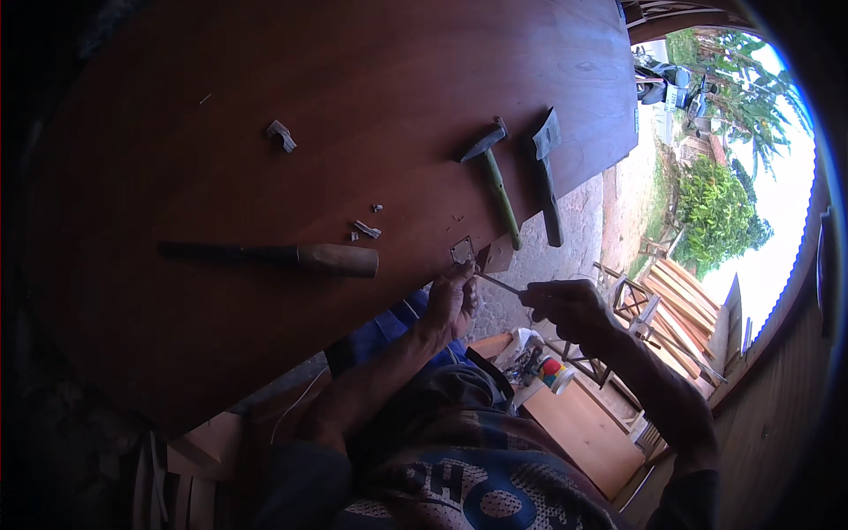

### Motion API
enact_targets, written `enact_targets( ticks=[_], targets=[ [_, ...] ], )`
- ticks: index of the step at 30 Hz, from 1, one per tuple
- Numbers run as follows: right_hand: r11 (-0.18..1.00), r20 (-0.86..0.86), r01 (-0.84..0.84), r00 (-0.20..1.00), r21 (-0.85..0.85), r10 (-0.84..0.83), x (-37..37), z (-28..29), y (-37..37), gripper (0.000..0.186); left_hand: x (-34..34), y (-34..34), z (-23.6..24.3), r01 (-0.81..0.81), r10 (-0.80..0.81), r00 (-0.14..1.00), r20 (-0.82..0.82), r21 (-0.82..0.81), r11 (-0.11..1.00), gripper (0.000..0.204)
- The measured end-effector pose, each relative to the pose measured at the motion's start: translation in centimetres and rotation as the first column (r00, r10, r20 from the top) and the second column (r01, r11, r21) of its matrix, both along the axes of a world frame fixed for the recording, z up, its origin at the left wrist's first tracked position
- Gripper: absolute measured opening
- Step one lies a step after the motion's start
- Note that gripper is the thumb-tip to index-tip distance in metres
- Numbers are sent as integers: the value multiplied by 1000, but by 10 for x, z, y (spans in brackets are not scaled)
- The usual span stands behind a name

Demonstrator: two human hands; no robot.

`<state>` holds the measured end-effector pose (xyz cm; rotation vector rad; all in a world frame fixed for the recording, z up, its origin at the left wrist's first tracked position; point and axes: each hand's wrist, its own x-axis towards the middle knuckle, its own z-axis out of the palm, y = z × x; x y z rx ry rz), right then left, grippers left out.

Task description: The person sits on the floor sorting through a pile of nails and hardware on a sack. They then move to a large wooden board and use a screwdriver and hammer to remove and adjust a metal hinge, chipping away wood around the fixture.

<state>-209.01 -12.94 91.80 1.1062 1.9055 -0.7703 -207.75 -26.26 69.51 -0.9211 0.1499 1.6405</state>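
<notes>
My right hand (570, 309) is closed around the handle of a screwdriver (502, 283). Its thin shaft points left toward the edge of a large reddish-brown wooden panel (265, 194). At that edge my left hand (452, 300) has its fingers pinched together by the screwdriver's tip; what they hold is too small to make out. Just above the left fingertips a small metal plate (462, 251), like a hinge leaf, lies on the panel.
On the panel lie a green-handled hammer (498, 181), a hatchet-like tool (548, 177), a large wooden-handled chisel (336, 260) and several wood chips (367, 230). Below right are a white bucket (555, 375) and another wooden panel (587, 437). Stacked planks (680, 305) stand farther right.
</notes>
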Motion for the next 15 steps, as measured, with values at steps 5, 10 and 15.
enact_targets(
  ticks=[5, 10, 15],
  targets=[
    [875, 86, 484, 873, -14, -481, -6, 6, -16, 42, 8, 0, -5, -7, 8, 1000, -26, 14, 1000, 19],
    [852, -74, -521, 849, 50, 523, 12, 11, -16, 38, 8, 0, -3, 5, -5, 999, 39, 1, 1000, 19],
    [915, 179, 347, 932, -204, -314, -13, 6, 3, 34, 0, -1, -3, 29, -29, 1000, 4, 60, 998, 20]
  ],
)
